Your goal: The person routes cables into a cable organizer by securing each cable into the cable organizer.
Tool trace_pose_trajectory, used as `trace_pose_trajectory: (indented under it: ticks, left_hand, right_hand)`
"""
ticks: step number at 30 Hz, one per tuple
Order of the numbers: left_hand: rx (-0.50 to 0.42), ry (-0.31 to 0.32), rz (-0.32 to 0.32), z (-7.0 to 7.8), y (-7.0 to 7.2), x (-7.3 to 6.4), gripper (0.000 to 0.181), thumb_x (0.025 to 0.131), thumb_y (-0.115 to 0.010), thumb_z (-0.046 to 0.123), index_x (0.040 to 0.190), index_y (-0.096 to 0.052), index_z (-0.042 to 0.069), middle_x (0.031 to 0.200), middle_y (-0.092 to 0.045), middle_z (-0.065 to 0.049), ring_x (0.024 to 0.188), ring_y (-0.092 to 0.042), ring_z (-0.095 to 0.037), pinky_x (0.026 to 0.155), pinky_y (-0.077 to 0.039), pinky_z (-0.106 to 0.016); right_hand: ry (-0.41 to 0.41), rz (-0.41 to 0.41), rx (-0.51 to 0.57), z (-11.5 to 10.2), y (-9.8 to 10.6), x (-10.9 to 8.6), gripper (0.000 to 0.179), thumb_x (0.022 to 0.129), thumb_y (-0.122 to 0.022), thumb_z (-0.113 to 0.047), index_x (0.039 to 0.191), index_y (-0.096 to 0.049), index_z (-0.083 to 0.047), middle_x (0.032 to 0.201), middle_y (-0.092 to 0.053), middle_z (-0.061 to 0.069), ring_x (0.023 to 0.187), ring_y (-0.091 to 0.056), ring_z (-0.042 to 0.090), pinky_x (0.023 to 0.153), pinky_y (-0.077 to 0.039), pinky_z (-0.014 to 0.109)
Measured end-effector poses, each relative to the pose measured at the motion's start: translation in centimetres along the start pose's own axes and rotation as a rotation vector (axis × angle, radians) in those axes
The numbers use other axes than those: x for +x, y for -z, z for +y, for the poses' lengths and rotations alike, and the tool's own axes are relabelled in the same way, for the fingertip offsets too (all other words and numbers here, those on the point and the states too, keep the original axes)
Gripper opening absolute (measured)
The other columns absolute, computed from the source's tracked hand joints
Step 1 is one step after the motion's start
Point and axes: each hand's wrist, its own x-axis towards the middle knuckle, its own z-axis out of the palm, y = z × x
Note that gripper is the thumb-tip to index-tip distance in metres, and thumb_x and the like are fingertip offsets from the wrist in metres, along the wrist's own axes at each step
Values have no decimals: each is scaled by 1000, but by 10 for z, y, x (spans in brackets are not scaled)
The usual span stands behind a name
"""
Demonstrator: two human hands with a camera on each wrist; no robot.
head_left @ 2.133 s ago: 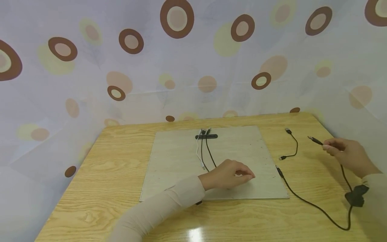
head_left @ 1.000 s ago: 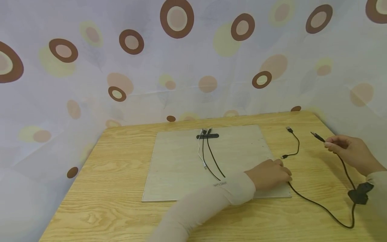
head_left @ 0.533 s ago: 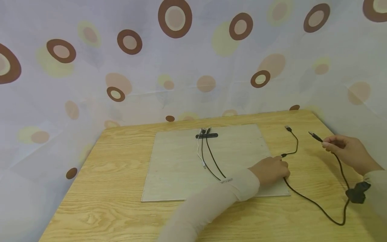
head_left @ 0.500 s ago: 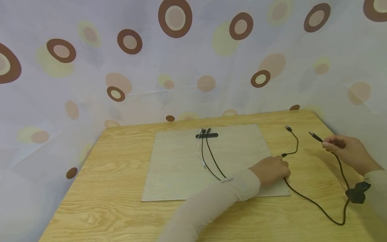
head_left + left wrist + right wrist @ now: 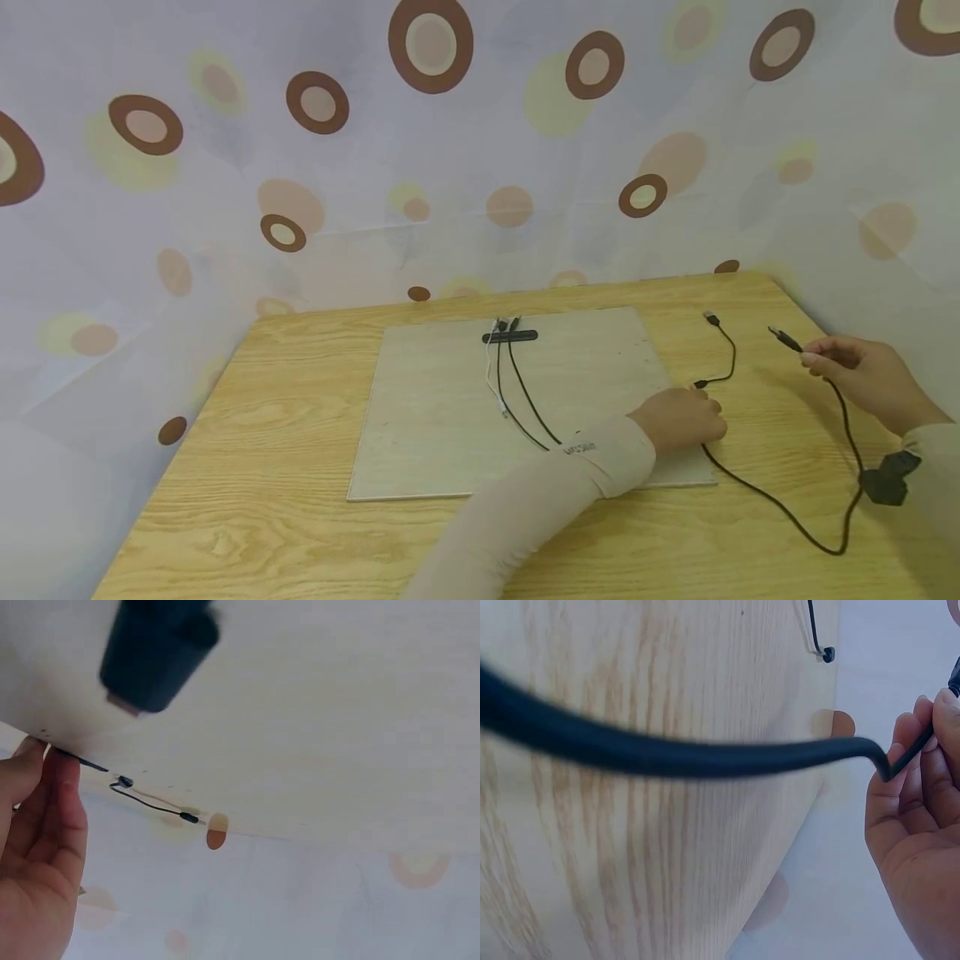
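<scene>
My left hand (image 5: 678, 419) reaches over the right edge of the pale board (image 5: 420, 417). In the left wrist view its thumb and fingers pinch a dark plug end (image 5: 88, 761) low against the surface. From under this hand a long black cable (image 5: 780, 502) loops across the table to my right hand (image 5: 873, 379). There the fingertips pinch it just behind its other plug (image 5: 785, 339), raised with the metal tip pointing left. The right wrist view shows the cable (image 5: 690, 759) running through the right hand's fingers (image 5: 911, 784).
A short black USB cable (image 5: 733, 358) lies curved between the hands. At the board's back, a black cable holder (image 5: 528, 336) carries a white cable (image 5: 489, 367) and two black cables (image 5: 529, 402). A black piece (image 5: 887, 479) sits by the right sleeve. A patterned sheet (image 5: 450, 167) backs the table.
My left hand has moved right from over the board to the long cable's lower plug and pinches it. My right hand has kept its hold almost in place.
</scene>
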Motion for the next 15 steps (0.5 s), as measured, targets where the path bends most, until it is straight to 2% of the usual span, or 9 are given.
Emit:
trace_pose_trajectory:
  ticks: [9, 15]
  left_hand:
    - [85, 1, -15, 1, 7, -6, 28, 103, -42, 27, 123, -58, 37, 120, -56, 16, 98, -52, 0, 81, -45, -14]
    - [77, 13, -27, 3, 9, -8, 32, 104, -40, 28, 131, -52, 39, 126, -52, 16, 106, -51, -2, 84, -44, -15]
  right_hand:
    - [18, 24, 56, 7, -2, 0, 27, 98, -56, -20, 108, -56, 6, 83, -57, -30, 73, -54, -11, 60, -45, 10]
    - [9, 16, 50, 11, -6, -1, 30, 99, -54, -24, 109, -56, 4, 85, -59, -26, 75, -55, -8, 61, -46, 11]
